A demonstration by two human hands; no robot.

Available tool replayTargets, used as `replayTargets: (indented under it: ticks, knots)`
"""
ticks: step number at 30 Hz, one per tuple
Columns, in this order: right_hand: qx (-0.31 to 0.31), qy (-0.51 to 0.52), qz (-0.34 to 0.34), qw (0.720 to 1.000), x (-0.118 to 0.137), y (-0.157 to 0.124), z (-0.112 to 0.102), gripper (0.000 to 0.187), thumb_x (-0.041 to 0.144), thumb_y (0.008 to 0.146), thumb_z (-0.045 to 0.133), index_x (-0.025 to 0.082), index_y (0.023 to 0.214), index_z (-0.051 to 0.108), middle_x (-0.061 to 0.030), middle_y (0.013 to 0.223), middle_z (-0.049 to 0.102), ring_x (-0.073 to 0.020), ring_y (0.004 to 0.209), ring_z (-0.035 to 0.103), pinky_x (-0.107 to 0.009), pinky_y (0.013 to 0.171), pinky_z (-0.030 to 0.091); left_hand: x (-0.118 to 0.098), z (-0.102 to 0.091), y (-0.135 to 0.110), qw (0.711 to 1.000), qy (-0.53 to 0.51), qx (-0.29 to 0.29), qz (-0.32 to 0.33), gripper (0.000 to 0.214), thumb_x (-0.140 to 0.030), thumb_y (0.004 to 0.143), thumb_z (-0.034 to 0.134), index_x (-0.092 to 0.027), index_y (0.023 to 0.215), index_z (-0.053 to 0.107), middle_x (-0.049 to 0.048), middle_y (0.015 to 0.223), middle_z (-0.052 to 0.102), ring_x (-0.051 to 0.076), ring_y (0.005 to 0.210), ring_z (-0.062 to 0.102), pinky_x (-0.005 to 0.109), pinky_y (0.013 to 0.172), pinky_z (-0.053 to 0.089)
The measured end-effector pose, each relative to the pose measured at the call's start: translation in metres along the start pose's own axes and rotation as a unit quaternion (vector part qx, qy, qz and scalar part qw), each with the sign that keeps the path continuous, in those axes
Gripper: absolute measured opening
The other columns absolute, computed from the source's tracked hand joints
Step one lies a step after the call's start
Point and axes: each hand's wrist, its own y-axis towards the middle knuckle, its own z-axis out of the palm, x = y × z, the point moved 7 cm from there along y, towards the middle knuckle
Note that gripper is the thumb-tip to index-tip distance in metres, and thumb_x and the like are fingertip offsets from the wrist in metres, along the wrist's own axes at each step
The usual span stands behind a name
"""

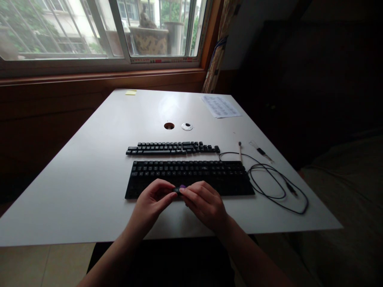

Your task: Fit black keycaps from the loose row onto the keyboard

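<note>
My left hand (151, 198) pinches a small black keycap (176, 190) between thumb and fingers, above the front part of a black keyboard (239, 186). My right hand (207, 202) has its fingers closed against the other side of the keycap. A small purple spot (182, 186) shows at its fingertips; I cannot tell what it is. Keys fill the keyboard's back rows, while its front part looks dark and bare where visible. Behind it, loose black keycaps (158, 152) are lined up in rows on the white table (89, 179).
A black cable (277, 198) lies coiled at the keyboard's right. Near it are a thin brush-like stick (239, 148) and a wire tool with a black handle (261, 151). Farther back are a round cable hole (169, 126), its white cover (187, 126), printed papers (223, 107) and a yellow note (131, 92).
</note>
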Motion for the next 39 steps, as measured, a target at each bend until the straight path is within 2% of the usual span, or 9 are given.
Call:
replayTargets:
  ticks: [4, 9, 12, 15, 19, 21, 25, 31, 39]
  knots:
    - [0.016, -0.003, -0.005, 1.0, -0.001, -0.004, 0.002, 0.044, 0.003, 0.09, 0.071, 0.017, 0.131, 0.065, -0.0074, 0.102, 0.075, -0.0198, 0.092, 0.067, -0.035, 0.084, 0.061, -0.011, -0.002, -0.002, 0.996, 0.067, 0.006, 0.054, 0.017, -0.033, 0.092, 0.075, -0.021, 0.104, 0.073, 0.0041, 0.101, 0.07, 0.018, 0.093, 0.07, 0.03, 0.084, 0.058]
    - [0.035, 0.008, -0.017, 0.999, 0.002, -0.005, 0.004, 0.045, 0.004, 0.09, 0.071, 0.016, 0.133, 0.064, -0.0077, 0.102, 0.075, -0.02, 0.093, 0.067, -0.035, 0.084, 0.06, -0.019, -0.001, -0.006, 0.985, 0.148, 0.029, 0.089, 0.015, -0.031, 0.095, 0.072, -0.022, 0.107, 0.074, 0.005, 0.1, 0.071, 0.018, 0.089, 0.071, 0.029, 0.079, 0.06]
    - [0.036, 0.035, -0.015, 0.999, 0.001, -0.003, 0.004, 0.043, 0.004, 0.091, 0.071, 0.017, 0.131, 0.065, -0.0075, 0.101, 0.075, -0.0194, 0.093, 0.066, -0.034, 0.083, 0.06, -0.025, -0.01, -0.007, 0.977, 0.179, 0.03, 0.114, 0.013, -0.029, 0.095, 0.071, -0.022, 0.106, 0.073, 0.0049, 0.101, 0.072, 0.018, 0.089, 0.072, 0.028, 0.079, 0.061]
    - [0.017, 0.06, 0.004, 0.998, -0.004, -0.002, 0.0, 0.039, 0.004, 0.09, 0.072, 0.018, 0.126, 0.067, -0.0065, 0.099, 0.075, -0.0177, 0.09, 0.065, -0.033, 0.081, 0.06, -0.028, -0.035, -0.005, 0.966, 0.222, 0.009, 0.13, 0.015, -0.028, 0.095, 0.071, -0.022, 0.108, 0.072, 0.0047, 0.104, 0.073, 0.019, 0.093, 0.072, 0.03, 0.082, 0.062]
    - [0.001, 0.065, 0.039, 0.997, -0.014, -0.004, -0.008, 0.04, 0.002, 0.088, 0.073, 0.021, 0.123, 0.068, -0.005, 0.099, 0.074, -0.0164, 0.088, 0.064, -0.033, 0.08, 0.059, -0.026, -0.086, 0.0, 0.945, 0.296, -0.035, 0.136, 0.018, -0.033, 0.096, 0.069, -0.022, 0.11, 0.072, 0.0047, 0.105, 0.073, 0.019, 0.092, 0.072, 0.031, 0.081, 0.061]
    - [-0.006, 0.062, 0.053, 0.997, -0.019, -0.006, -0.014, 0.039, 0.002, 0.087, 0.074, 0.022, 0.12, 0.069, -0.0042, 0.097, 0.073, -0.0164, 0.087, 0.064, -0.033, 0.079, 0.059, -0.025, -0.107, 0.001, 0.931, 0.331, -0.038, 0.152, 0.02, -0.037, 0.097, 0.069, -0.022, 0.11, 0.072, 0.0055, 0.107, 0.072, 0.02, 0.091, 0.071, 0.032, 0.08, 0.06]
    - [-0.017, 0.056, 0.068, 0.996, -0.024, -0.007, -0.021, 0.037, 0.002, 0.087, 0.075, 0.024, 0.117, 0.07, -0.0036, 0.095, 0.072, -0.0165, 0.085, 0.064, -0.033, 0.077, 0.059, -0.021, -0.129, 0.002, 0.911, 0.377, -0.018, 0.167, 0.024, -0.042, 0.098, 0.067, -0.024, 0.111, 0.073, 0.0069, 0.115, 0.068, 0.017, 0.083, 0.066, 0.029, 0.07, 0.059]
    - [-0.017, 0.058, 0.078, 0.995, -0.028, -0.008, -0.021, 0.034, 0.004, 0.088, 0.074, 0.023, 0.116, 0.071, -0.0037, 0.095, 0.072, -0.0159, 0.085, 0.064, -0.033, 0.077, 0.059, -0.017, -0.138, 0.002, 0.886, 0.426, -0.044, 0.175, 0.031, -0.051, 0.098, 0.063, -0.025, 0.109, 0.075, 0.0081, 0.111, 0.066, 0.021, 0.088, 0.064, 0.031, 0.07, 0.057]
    - [-0.009, 0.067, 0.089, 0.994, -0.03, -0.008, -0.018, 0.032, 0.006, 0.09, 0.073, 0.025, 0.115, 0.073, -0.0033, 0.093, 0.072, -0.0168, 0.084, 0.066, -0.033, 0.075, 0.059, -0.016, -0.137, 0.003, 0.899, 0.409, -0.04, 0.151, 0.035, -0.053, 0.098, 0.061, -0.023, 0.108, 0.075, 0.007, 0.105, 0.069, 0.017, 0.076, 0.065, 0.027, 0.065, 0.056]
